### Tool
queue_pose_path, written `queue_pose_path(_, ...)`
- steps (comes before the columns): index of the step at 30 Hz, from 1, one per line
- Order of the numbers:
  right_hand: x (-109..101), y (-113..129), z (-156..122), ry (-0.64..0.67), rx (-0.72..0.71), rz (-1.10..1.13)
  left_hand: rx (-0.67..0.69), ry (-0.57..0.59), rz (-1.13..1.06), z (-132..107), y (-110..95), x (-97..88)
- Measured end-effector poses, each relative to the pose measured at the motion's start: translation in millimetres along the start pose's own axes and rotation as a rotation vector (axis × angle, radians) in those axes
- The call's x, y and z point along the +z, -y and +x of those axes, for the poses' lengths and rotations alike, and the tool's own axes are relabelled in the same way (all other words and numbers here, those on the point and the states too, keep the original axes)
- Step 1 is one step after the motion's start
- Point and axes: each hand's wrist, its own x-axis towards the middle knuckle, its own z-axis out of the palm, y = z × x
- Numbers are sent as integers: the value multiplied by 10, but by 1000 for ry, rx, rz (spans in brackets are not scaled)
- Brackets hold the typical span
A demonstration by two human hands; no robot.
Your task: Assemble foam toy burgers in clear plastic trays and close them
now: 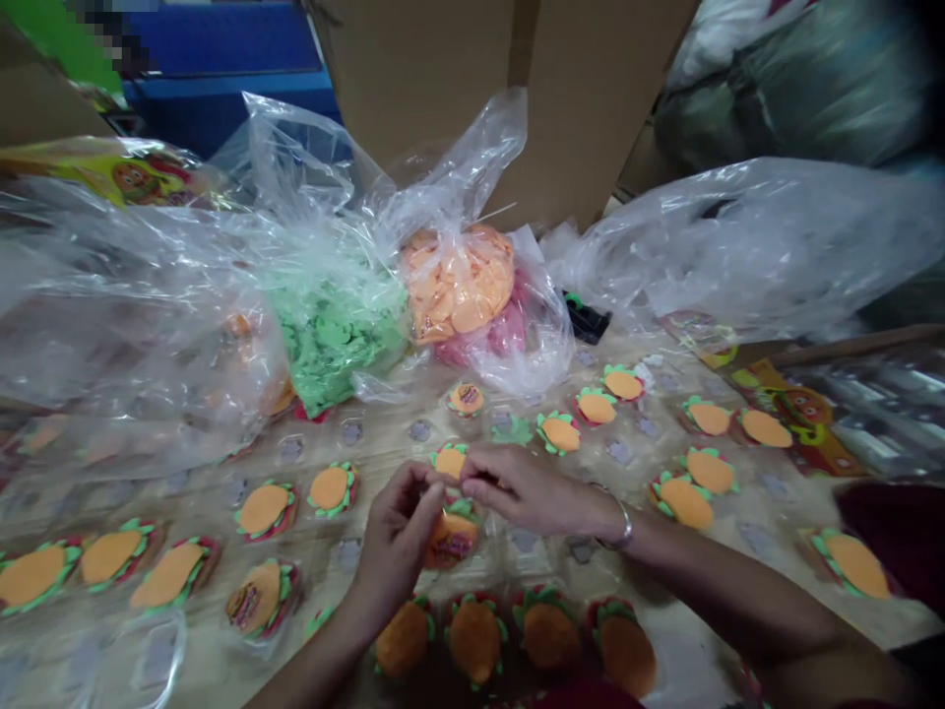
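My left hand (399, 537) and my right hand (521, 487) meet in the lower middle of the view, fingers pinched together over a foam burger stack (452, 537) with orange, green and red layers. The left fingers curl round its upper edge; the right fingertips pinch something small at the same spot, too small to name. My right wrist wears a thin bracelet (624, 532). Several similar orange-topped burger pieces (262, 509) lie in rows around both hands on a clear plastic sheet (517, 581).
Clear bags at the back hold green foam pieces (336, 340), orange discs (458, 281) and pink pieces (509, 335). Large crumpled plastic bags (745, 246) lie left and right. Cardboard boxes (472, 69) stand behind. A printed burger card (801, 409) lies right.
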Motion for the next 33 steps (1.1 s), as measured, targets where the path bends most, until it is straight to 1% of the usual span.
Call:
queue_pose_path(2, 109, 2, -40, 74, -1, 40, -33, 33, 2, -117, 41, -36)
queue_pose_path(4, 217, 36, -67, 105, -9, 71, -56, 52, 23, -191, 88, -77)
queue_pose_path(9, 429, 180, -32, 28, -17, 93, -60, 17, 57, -223, 177, -159)
queue_pose_path(11, 488, 203, 23, 18, 3, 156, -108, 9, 26, -221, 212, -208)
queue_pose_path(14, 557, 178, 142, 6, 75, 255, -227, 70, -102, -231, 269, -342)
queue_pose_path(15, 570, 155, 188, -4, 101, 286, -247, 102, -129, -232, 281, -403)
queue_pose_path(17, 576, 86, 279, -7, 125, 343, -241, 133, -119, -206, 278, -537)
queue_pose_path(19, 548, -21, 357, 14, 128, 311, -218, 97, -37, -118, 240, -676)
queue_pose_path(20, 524, -88, 386, 7, 140, 218, -221, 68, 13, -47, 213, -741)
queue_pose_path(22, 467, -239, 427, -48, 216, -102, -251, 46, 120, 138, 164, -845)
queue_pose_path(24, 421, -383, 450, -77, 308, -421, -290, 102, 227, 342, 146, -900)
queue_pose_path(25, 406, -443, 458, -56, 341, -522, -303, 148, 271, 440, 152, -909)
queue_pose_path(26, 396, -491, 467, -15, 357, -578, -309, 192, 301, 530, 166, -905)
queue_pose_path(28, 383, -548, 485, 73, 361, -610, -298, 248, 306, 689, 207, -878)
queue_pose_path(30, 366, -565, 503, 143, 353, -597, -288, 283, 264, 828, 242, -845)
queue_pose_path(31, 356, -564, 510, 163, 347, -579, -289, 308, 237, 893, 254, -833)
queue_pose_path(33, 339, -560, 521, 158, 331, -520, -303, 343, 212, 1013, 263, -823)
